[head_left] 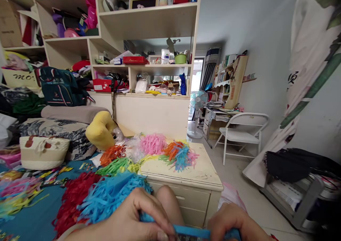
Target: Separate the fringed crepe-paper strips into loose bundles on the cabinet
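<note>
My left hand (pixel 133 218) and my right hand (pixel 234 223) sit at the bottom edge of the head view, both pinched on the ends of a blue paper strip (pixel 191 231) stretched between them. A knee (pixel 169 203) shows just behind the strip. Left of my hands lies a heap of blue paper fringe (pixel 112 195) beside a red heap (pixel 73 198) on the teal bed cover (pixel 32 223). More fringe lies on the cream bedside cabinet (pixel 202 173): a pink bunch (pixel 153 143) and a mixed orange, blue and pink bunch (pixel 177 155).
Green and orange fringe (pixel 114 161) lies by a yellow pillow (pixel 101 129). A woven bag (pixel 44 151) rests on the bed at left. Cluttered shelves (pixel 149 21) fill the back. A white folding chair (pixel 243 132), a fan (pixel 198 100) and a desk stand to the right.
</note>
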Demonstrator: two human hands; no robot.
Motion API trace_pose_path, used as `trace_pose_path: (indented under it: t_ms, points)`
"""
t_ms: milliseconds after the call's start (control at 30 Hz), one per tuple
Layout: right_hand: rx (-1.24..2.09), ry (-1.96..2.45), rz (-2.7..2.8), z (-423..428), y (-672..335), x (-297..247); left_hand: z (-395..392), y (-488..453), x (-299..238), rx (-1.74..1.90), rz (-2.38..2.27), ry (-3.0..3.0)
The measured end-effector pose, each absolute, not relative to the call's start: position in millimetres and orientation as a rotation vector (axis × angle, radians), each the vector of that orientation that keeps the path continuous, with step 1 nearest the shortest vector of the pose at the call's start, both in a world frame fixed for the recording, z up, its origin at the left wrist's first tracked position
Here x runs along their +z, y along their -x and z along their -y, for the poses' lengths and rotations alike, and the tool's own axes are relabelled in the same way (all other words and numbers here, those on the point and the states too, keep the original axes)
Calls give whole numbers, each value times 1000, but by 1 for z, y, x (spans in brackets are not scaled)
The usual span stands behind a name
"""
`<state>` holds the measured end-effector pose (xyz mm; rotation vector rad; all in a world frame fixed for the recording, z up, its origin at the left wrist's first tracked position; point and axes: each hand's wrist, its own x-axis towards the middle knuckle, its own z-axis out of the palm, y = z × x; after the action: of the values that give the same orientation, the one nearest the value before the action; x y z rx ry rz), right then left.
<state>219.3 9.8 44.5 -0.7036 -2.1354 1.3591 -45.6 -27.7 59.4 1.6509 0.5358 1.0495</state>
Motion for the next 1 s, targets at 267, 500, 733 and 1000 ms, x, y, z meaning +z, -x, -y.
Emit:
trace_pose_path:
  t_ms: [267, 500, 733, 1000]
  points:
    - [1725, 693, 2423, -28, -204, 80, 33, 44, 75, 922, -775, -2007]
    - [1497, 816, 2654, -22, -178, 93, 38, 51, 77, 822, -841, -2150]
    - [951, 846, 2815, -15, -175, 91, 25, 51, 77, 821, -975, -2142]
    - [1229, 688, 2731, -37, -177, 91, 6, 36, 54, 735, -757, -1590]
